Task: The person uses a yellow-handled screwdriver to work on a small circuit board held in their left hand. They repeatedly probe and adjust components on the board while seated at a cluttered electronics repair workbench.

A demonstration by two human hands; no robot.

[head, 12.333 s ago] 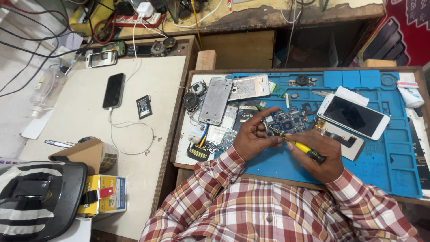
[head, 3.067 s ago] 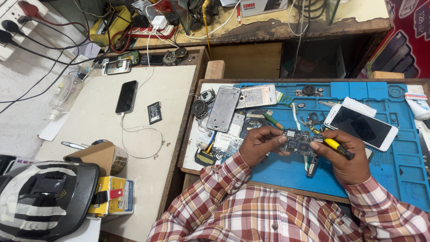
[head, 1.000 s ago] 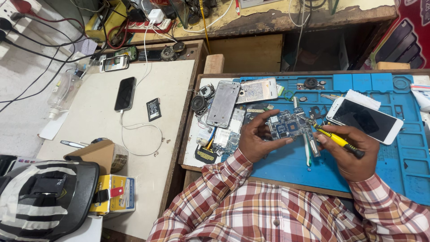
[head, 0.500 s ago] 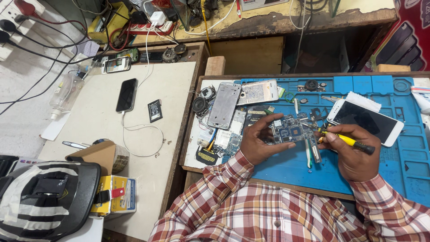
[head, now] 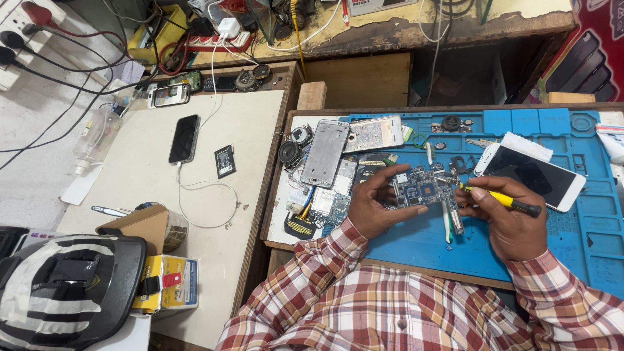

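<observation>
circuit board (head: 421,191) on mat (head: 585,221) | phone (head: 535,176) right of board | helmet (head: 65,292) far left

So the circuit board (head: 419,190) is a small blue phone board packed with tiny chips and silver shields, held face up just above the blue mat (head: 416,247). The screwdriver (head: 504,201) is a slim one with a yellow shaft and black grip, lying nearly level, its tip touching the board's right edge.
</observation>
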